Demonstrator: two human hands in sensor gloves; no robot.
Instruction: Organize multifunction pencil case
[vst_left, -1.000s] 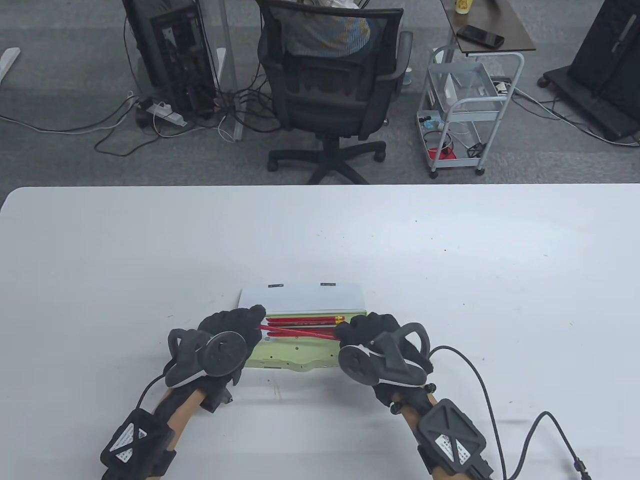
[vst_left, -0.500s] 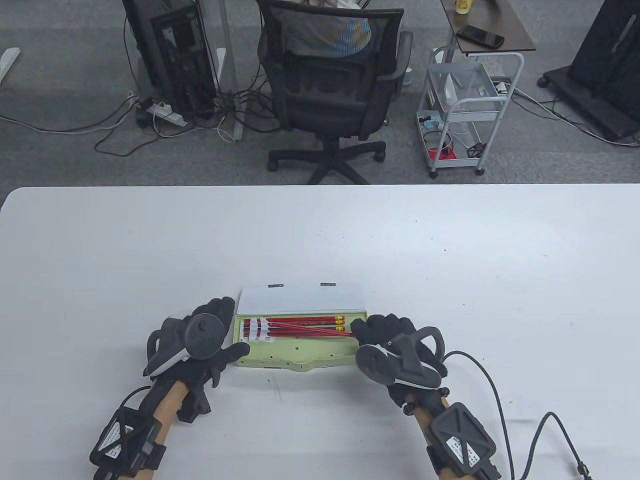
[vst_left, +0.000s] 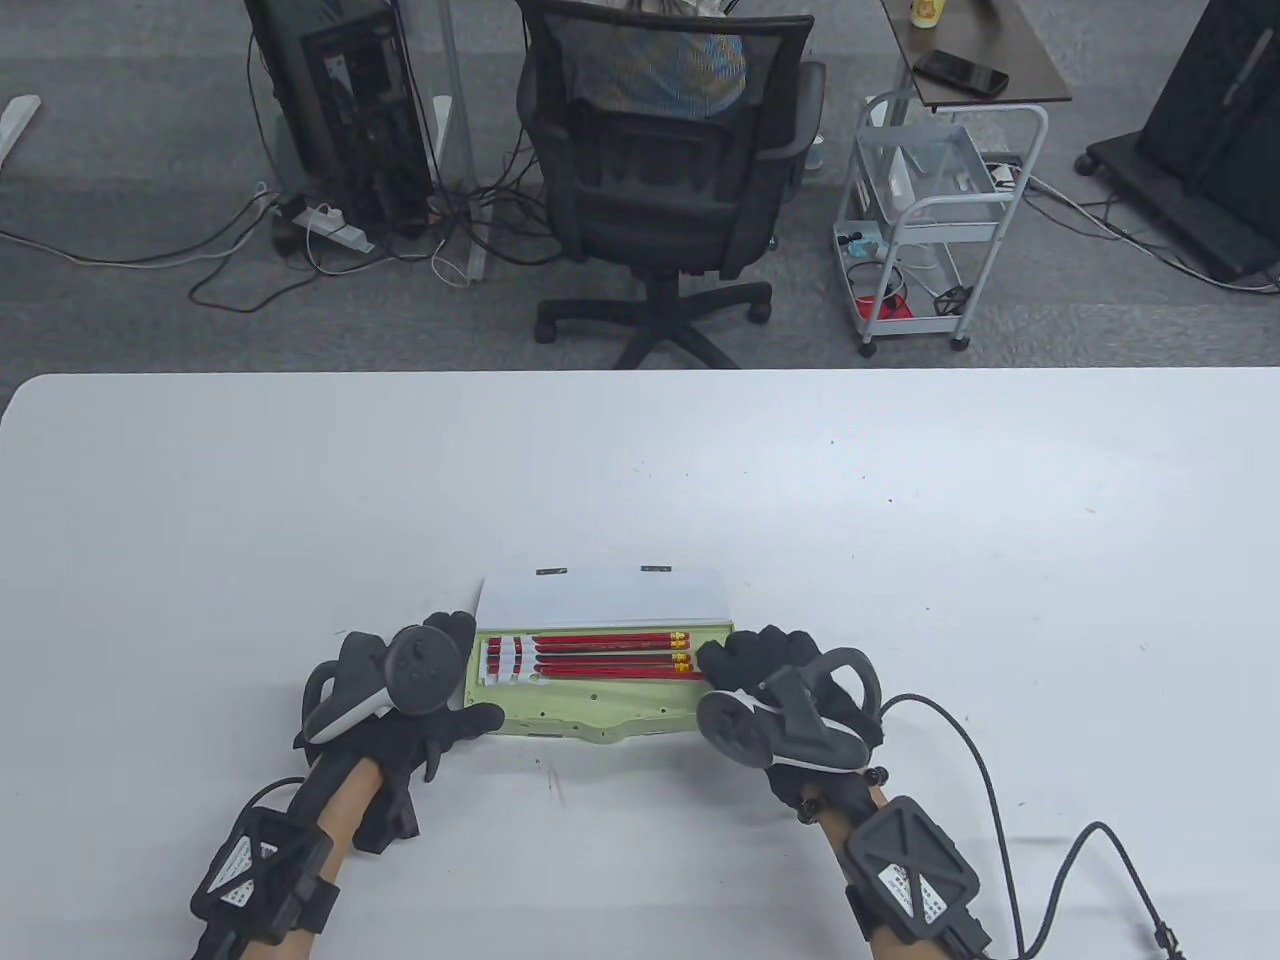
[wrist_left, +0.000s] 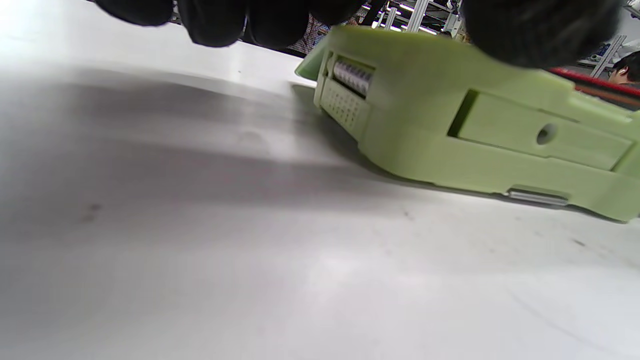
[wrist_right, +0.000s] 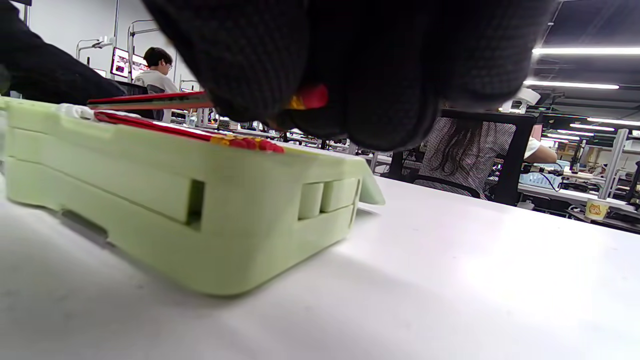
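- The pencil case (vst_left: 600, 690) lies between our two hands, a pale green plastic box with its white lid (vst_left: 603, 597) folded open on the side away from us.
- We judge it rigid and light, with smooth walls that could skid on the table (vst_left: 900, 520); the short ends look like the safest holds, and the hinged lid the part most likely to strain.
- Our left hand (vst_left: 420, 700) holds the case's left end, thumb (wrist_left: 540, 25) resting on the top edge, the other fingers (wrist_left: 215, 20) curled beside the end wall without touching it, as far as the left wrist view shows.
- Our right hand (vst_left: 770, 680) is closed at the right end, fingertips (wrist_right: 350, 75) pinching the eraser end of a red pencil (wrist_right: 150, 101) held just above the tray.
- Inside the tray, red pencils (vst_left: 600, 655) lie side by side lengthwise, erasers toward the right hand, white-banded ends toward the left.
- The shallow front section nearer us shows small holes and appears to hold nothing.
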